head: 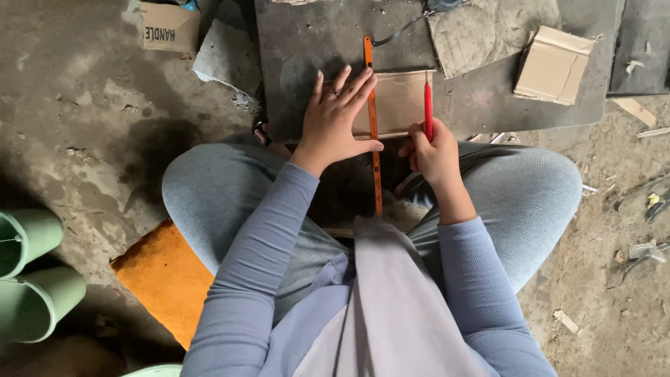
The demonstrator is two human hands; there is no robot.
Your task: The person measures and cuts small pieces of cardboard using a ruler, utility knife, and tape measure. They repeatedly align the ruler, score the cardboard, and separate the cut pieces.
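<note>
At frame centre, the left hand (333, 120) pressed spread fingers (357, 84) on a long orange metal strip (375, 139) across a brown cardboard rectangle (399, 101), while the right hand (434, 155) pinched a red pencil (428, 108) just right of them.

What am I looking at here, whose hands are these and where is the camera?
There is no machine: a person sits cross-legged on the floor, and a camera worn on their head looks down at their own two hands. The left hand lies flat, fingers spread, pressing a long orange strip, used like a ruler, onto a piece of brown cardboard. The right hand holds a red pen upright against the cardboard. All this rests on a dark board on the concrete floor. Another folded cardboard piece lies farther right, an orange mat is under the person, and green boots stand at the left.
</note>
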